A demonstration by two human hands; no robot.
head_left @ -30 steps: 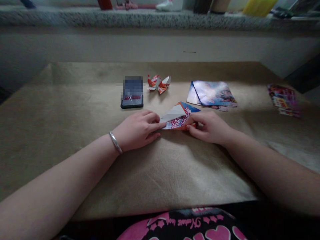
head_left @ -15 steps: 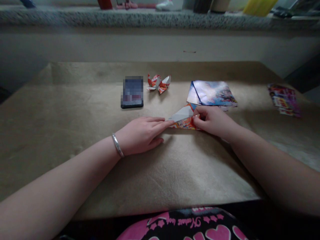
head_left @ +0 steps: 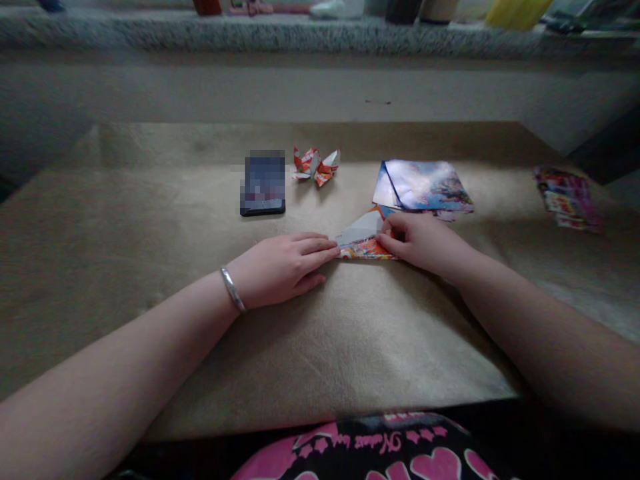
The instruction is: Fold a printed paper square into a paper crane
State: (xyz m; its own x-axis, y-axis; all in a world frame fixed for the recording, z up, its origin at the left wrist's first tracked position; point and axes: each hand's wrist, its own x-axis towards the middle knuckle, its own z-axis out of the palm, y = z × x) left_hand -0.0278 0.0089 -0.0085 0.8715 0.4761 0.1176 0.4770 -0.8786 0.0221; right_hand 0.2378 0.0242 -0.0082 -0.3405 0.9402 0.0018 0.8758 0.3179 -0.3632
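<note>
A partly folded sheet of origami paper (head_left: 359,233) lies flat on the table, orange-patterned on one side and pale on the other. Its narrow point is at the left, under the fingertips of my left hand (head_left: 280,270), which rests with fingers stretched out and wears a silver bangle. At the wider right end, my right hand (head_left: 430,245) has thumb and forefinger pinched at the paper's fold, covering part of it. Beyond my hands stands a small folded red-and-white paper figure (head_left: 316,167).
A dark phone (head_left: 263,183), partly blurred, lies at the back left. Behind my right hand is a stack of blue-and-pink picture sheets (head_left: 425,185). Several purple-red printed papers (head_left: 567,200) lie far right. A granite ledge (head_left: 320,37) with assorted items runs above the table (head_left: 320,360).
My right thumb and forefinger have shifted slightly left along the paper, and the patterned flap there looks changed. My left fingertips have drawn back a little to the left.
</note>
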